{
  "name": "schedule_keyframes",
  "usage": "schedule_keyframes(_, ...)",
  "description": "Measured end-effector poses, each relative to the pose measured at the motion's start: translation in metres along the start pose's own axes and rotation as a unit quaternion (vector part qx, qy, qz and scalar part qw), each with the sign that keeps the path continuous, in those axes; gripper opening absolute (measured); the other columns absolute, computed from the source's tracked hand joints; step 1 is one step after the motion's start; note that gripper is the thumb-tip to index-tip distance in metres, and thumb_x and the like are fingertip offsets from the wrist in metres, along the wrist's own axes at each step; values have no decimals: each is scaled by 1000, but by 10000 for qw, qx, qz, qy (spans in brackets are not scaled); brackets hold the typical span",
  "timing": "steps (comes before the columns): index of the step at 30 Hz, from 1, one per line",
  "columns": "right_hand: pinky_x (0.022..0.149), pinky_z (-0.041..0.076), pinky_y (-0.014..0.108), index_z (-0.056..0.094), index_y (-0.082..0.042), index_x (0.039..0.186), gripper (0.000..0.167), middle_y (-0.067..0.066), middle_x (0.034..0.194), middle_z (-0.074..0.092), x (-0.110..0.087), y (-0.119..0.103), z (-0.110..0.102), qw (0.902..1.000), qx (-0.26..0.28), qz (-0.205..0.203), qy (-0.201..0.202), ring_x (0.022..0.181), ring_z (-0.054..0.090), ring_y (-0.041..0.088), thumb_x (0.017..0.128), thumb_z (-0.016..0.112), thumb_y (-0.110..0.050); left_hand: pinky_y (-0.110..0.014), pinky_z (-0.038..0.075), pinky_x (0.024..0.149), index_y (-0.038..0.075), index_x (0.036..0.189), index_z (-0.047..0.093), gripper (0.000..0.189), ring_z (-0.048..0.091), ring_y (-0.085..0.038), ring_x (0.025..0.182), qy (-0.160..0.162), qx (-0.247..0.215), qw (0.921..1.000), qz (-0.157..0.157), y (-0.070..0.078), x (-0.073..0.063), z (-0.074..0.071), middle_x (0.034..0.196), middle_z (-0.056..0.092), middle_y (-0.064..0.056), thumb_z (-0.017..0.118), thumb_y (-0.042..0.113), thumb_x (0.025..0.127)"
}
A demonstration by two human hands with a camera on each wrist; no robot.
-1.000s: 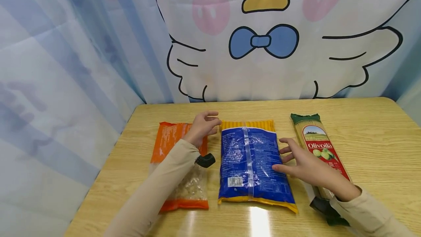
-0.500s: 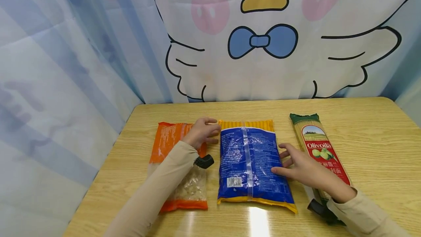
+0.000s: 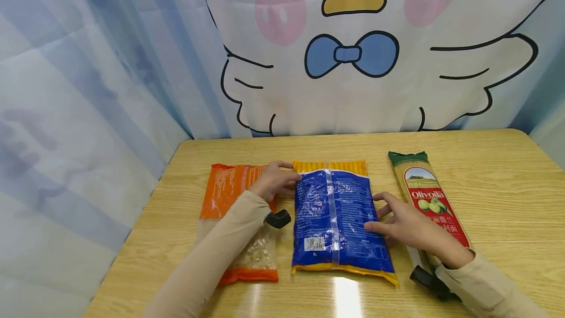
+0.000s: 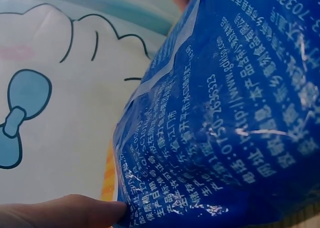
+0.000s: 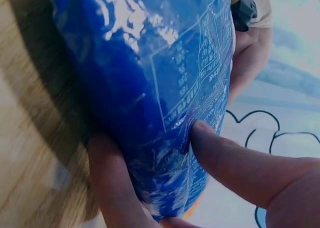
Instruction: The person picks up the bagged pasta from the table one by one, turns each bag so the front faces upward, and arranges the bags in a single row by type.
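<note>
A blue plastic food bag (image 3: 333,210) with yellow ends and a barcode lies back side up on the wooden table (image 3: 507,180). My left hand (image 3: 275,180) grips its upper left edge; in the left wrist view the thumb (image 4: 75,211) presses the printed film at a corner. On the opposite edge my right hand (image 3: 408,225) pinches the bag's side. The right wrist view has that thumb (image 5: 225,160) on top of the film and a finger (image 5: 110,175) low along the edge, by the table. The bag's contents are hidden.
Left of the blue bag, partly under my left forearm, lies an orange and clear bag (image 3: 256,254) of pale pieces. To the right is a pack of Olivoilà pasta (image 3: 425,190), partly covered by my right arm. A printed curtain (image 3: 348,102) hangs behind the table.
My left hand has shifted down and right onto the bag's upper left edge. The right hand has closed in on the right edge. The bag lies in the same place.
</note>
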State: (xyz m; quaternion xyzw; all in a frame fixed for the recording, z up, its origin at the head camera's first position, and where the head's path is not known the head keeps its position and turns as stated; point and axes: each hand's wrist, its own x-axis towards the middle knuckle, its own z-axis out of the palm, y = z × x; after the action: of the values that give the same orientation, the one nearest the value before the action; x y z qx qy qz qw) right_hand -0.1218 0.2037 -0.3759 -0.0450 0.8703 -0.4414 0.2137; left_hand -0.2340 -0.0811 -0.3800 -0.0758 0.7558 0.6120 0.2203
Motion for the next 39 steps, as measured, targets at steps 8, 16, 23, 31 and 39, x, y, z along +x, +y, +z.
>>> schedule_keyframes(8,63,62,39,30,7,144,76,27,116,58,1,0,-1,9996,251,-97,-43,89,70,26,91,74,-23,-39,62,71,6,134,52,54,75,-24,73,283,-244,9992,162,-1,-1,2,99,73,-20,76,5,86)
schedule_keyframes(16,71,62,44,24,4,149,77,28,121,52,3,9,-7,9914,1214,-127,-461,92,68,27,93,71,-19,-35,62,68,8,132,55,53,75,-24,78,412,-494,9973,366,1,-1,2,102,73,-19,78,7,84)
schedule_keyframes(23,73,62,41,22,3,149,69,22,116,57,4,15,-12,9830,1697,-226,-670,90,68,26,96,65,-9,-37,62,72,11,131,58,50,75,-23,78,447,-721,9953,468,8,-8,2,102,73,-18,77,8,85)
schedule_keyframes(31,72,62,40,21,3,150,68,23,115,58,4,13,-13,9844,1637,-318,-563,89,68,26,97,63,-5,-37,62,73,13,132,57,50,75,-27,84,419,-977,9926,585,27,-22,7,106,73,-18,77,10,86)
schedule_keyframes(39,74,62,40,20,4,150,70,27,123,53,3,9,-14,9853,1621,-406,-359,93,68,27,97,64,-9,-32,62,69,12,133,57,48,75,-24,84,260,-1450,9865,718,43,-32,8,111,72,-19,75,7,88)
